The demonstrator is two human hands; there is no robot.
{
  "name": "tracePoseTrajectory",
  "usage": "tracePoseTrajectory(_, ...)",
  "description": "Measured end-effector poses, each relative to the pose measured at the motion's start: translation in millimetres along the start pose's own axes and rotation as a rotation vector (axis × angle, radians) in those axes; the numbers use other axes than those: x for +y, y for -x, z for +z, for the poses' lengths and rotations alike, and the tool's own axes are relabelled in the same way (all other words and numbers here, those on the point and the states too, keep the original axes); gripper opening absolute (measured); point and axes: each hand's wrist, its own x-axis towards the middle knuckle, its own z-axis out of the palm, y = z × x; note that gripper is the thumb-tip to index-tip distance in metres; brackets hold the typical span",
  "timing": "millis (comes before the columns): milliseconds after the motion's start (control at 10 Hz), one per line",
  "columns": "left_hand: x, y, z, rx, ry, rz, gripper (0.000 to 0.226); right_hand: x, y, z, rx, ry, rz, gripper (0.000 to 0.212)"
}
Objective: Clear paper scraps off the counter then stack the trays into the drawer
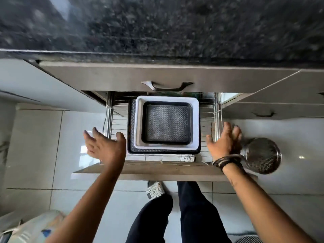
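The lower drawer [150,170] is pulled out below the dark granite counter [157,23]. Inside it lie three nested trays: a dark patterned tray [130,120] at the bottom, a white tray [138,123] on it, and a smaller dark patterned tray [166,122] inside the white one. My left hand [105,146] hovers open just left of the stack, fingers spread, holding nothing. My right hand [224,141] is open to the right of the stack, over the drawer's wire side rail, with dark bands on its wrist. No paper scraps show on the counter.
A closed drawer with a dark handle [166,85] sits above the open one. A round steel mesh strainer [262,155] lies on the tiled floor by my right wrist. A sudoku-printed paper [155,189] lies on the floor under the drawer front. My legs stand below.
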Motion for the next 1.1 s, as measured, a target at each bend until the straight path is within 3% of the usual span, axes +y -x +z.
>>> tracePoseTrajectory(100,-20,37,-52,0.055,-0.029,-0.289,0.1,13,64,-59,0.148,0.049,0.238,0.091)
tracePoseTrajectory(200,-29,52,-76,-0.322,0.304,-0.797,0.089,14,89,-84,-0.327,-0.529,0.886,0.079)
tracePoseTrajectory(300,-6,51,-83,-0.576,0.757,-0.985,0.076,-4,87,-87,-0.542,-1.348,1.229,0.06)
tracePoseTrajectory(500,17,7,-72,-0.621,1.053,-1.038,0.046,-19,45,-76,-0.533,-1.553,1.207,0.097)
tracePoseTrajectory(600,52,-16,-66,-0.739,1.105,-0.881,0.041,-37,2,-70,-0.55,-1.528,1.133,0.115)
tracePoseTrajectory(700,84,-40,-57,-0.783,1.189,-0.798,0.076,-58,-41,-66,-0.568,-1.557,1.015,0.12)
tracePoseTrajectory(800,114,-60,-46,-0.805,1.214,-0.716,0.105,-71,-78,-66,-0.638,-1.643,0.905,0.117)
tracePoseTrajectory(900,132,-72,-37,-0.77,1.314,-0.738,0.113,-73,-94,-67,-0.674,-1.711,0.81,0.107)
tracePoseTrajectory(1000,141,-74,-42,-0.769,1.312,-0.708,0.109,-71,-94,-85,-0.679,-1.677,0.752,0.1)
tracePoseTrajectory(1100,134,-55,-53,-0.81,1.143,-0.639,0.093,-62,-73,-114,-0.725,-1.558,0.668,0.086)
